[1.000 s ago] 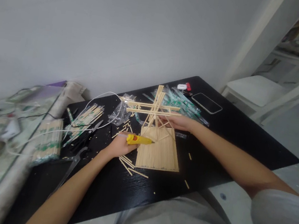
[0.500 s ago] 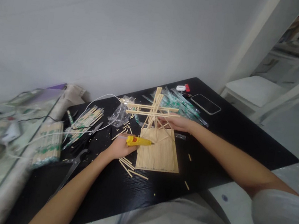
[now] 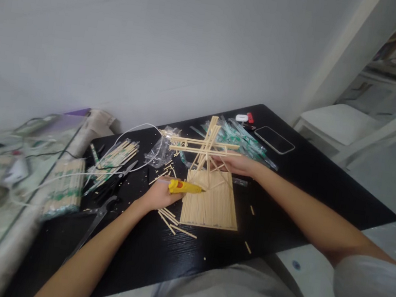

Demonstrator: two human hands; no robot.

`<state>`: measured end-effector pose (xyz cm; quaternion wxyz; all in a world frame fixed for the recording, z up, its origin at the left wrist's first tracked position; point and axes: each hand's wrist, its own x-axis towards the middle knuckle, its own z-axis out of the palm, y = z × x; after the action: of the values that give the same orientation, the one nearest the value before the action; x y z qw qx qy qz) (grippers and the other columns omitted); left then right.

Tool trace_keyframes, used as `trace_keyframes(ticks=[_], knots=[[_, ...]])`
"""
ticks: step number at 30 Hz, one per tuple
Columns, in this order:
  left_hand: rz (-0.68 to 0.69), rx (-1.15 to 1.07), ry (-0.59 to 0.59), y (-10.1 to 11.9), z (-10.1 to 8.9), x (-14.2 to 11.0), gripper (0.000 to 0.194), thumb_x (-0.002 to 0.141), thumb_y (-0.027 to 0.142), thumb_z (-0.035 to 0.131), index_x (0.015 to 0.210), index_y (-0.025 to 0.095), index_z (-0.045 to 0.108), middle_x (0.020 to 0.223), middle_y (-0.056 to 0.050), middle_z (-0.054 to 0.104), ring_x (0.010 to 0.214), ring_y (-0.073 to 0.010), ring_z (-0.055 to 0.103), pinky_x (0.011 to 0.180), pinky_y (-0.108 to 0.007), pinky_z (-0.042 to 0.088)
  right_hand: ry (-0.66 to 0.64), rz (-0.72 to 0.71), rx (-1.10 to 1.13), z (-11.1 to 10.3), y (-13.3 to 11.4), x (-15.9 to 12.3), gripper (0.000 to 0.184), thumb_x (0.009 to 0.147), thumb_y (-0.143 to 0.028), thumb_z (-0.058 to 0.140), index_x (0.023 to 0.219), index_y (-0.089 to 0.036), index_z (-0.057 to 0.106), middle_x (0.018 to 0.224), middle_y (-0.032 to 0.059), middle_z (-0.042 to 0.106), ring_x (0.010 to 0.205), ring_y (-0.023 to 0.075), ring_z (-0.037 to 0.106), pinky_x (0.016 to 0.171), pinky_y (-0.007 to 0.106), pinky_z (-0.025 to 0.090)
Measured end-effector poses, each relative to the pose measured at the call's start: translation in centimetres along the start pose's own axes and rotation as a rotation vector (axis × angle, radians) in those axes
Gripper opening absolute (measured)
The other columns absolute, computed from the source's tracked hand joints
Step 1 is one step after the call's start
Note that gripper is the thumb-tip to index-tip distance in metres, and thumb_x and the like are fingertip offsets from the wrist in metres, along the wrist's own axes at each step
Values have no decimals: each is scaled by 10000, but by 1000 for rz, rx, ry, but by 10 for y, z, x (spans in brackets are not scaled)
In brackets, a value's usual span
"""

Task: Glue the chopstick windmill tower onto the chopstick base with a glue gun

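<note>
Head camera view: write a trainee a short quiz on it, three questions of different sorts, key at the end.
1. Open question: which tool does the left hand hold?

2. True or false: in the picture, the phone lies to the right of the stick model.

3. Multiple choice: where is the right hand?
a) On the phone
b) Beside the crossed sticks at the far end of the model
c) On the scissors

Key
1. A yellow glue gun
2. True
3. b
</note>
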<state>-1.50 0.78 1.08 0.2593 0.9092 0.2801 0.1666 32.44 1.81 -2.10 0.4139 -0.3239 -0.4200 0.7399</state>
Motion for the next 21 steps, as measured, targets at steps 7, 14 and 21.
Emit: trace_keyframes(ticks=[7, 14, 21], knots=[[21, -6, 5, -1, 1, 0, 209, 924, 261, 682, 730, 205, 627, 683, 2, 662, 626, -157, 629, 630, -268, 484, 18, 14, -8, -1, 0, 0, 173, 1035, -287, 809, 1067, -120, 838, 996, 98, 825, 906, 180, 791, 891, 290, 656], [27, -22, 0, -2, 1, 0, 217, 934, 262, 679, 735, 200, 619, 690, 12, 654, 632, -147, 630, 646, -256, 480, 2, -1, -13, -1, 0, 0, 198, 1025, -305, 828, 1086, -116, 831, 1004, 109, 825, 918, 186, 792, 907, 303, 656], [23, -31, 4, 1, 0, 1, 222, 930, 260, 678, 731, 198, 602, 683, 16, 637, 632, -145, 620, 648, -255, 469, 10, 2, -19, -3, 1, 2, 176, 1025, -301, 827, 1069, -131, 833, 992, 101, 829, 906, 189, 795, 907, 306, 656]])
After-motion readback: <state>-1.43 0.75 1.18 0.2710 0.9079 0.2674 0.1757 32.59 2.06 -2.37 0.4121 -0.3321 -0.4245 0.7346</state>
